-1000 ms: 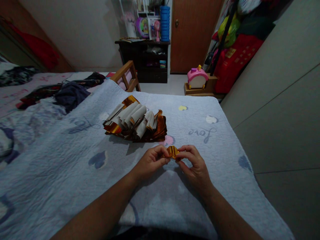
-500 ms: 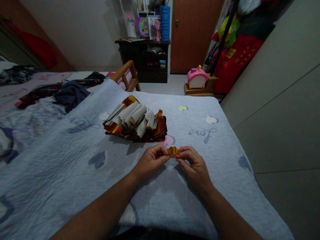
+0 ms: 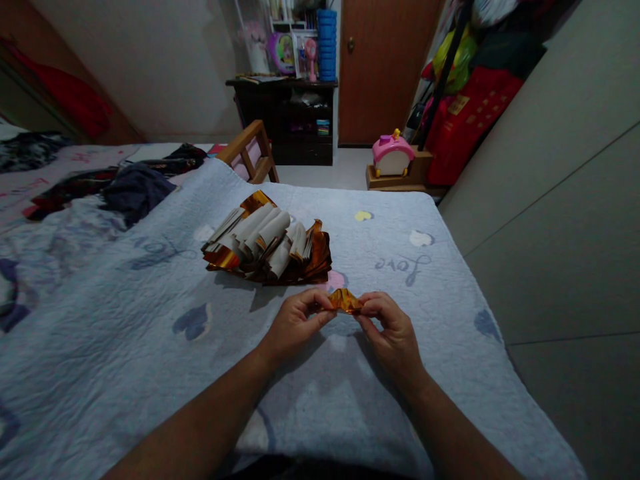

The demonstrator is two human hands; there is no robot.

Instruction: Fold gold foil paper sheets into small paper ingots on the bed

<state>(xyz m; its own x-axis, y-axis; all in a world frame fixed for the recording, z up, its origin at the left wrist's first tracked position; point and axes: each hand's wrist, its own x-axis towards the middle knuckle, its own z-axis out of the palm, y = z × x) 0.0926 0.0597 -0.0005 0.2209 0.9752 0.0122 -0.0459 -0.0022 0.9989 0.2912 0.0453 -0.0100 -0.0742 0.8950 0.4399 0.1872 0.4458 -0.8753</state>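
Note:
A small piece of folded gold foil paper (image 3: 345,301) is stretched between my two hands, above the bed cover. My left hand (image 3: 300,320) pinches its left end between thumb and fingers. At the right end, my right hand (image 3: 390,327) grips it the same way. The foil peaks in the middle and looks creased. Just beyond my left hand lies a pile of gold foil papers (image 3: 270,241), many rolled or curled with their pale undersides showing.
The pale blue quilted cover (image 3: 325,400) spreads under everything. Dark clothes (image 3: 137,190) lie to the left. A wooden rail (image 3: 249,152) rises past the pile. Farther off stand a dark cabinet (image 3: 285,127) and a pink toy (image 3: 393,157). A pale panel (image 3: 565,200) runs along the right.
The gold foil paper between my hands now looks wider and more peaked, and my hands are slightly farther apart. The whole view has shifted a little; the pile is unchanged.

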